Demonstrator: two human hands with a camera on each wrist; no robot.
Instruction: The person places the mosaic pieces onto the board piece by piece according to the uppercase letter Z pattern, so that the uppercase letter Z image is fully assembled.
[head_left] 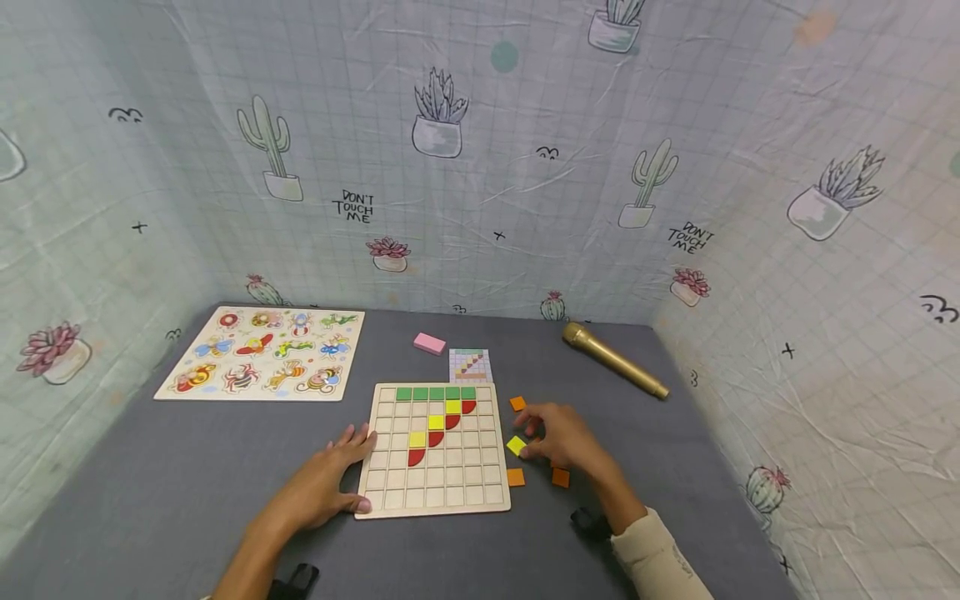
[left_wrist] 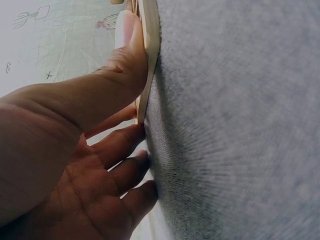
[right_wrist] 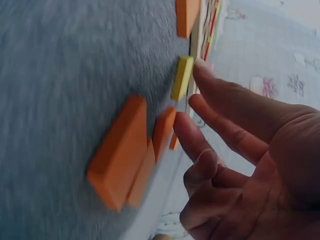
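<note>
A square wooden grid board [head_left: 472,477] lies flat, with a row of green tiles [head_left: 438,393] and a diagonal of yellow and red pieces [head_left: 437,422] in its cells. Along its left edge rests my left hand [head_left: 322,483], fingers spread; the thumb [left_wrist: 131,37] lies over the board's rim. To the right of the board, my right hand [head_left: 562,437] is at a loose yellow tile [head_left: 516,446], its thumb [right_wrist: 212,80] beside the tile with fingers apart. Several orange tiles [head_left: 560,477] lie about this hand, one partly hidden beneath it.
Behind the board lies a small pattern card [head_left: 469,367], with a pink block [head_left: 429,343] to its left. A gold microphone [head_left: 615,360] lies at the back right. At the back left is an insect picture board [head_left: 251,395]. Printed cloth walls [head_left: 480,192] enclose the grey table [head_left: 187,483].
</note>
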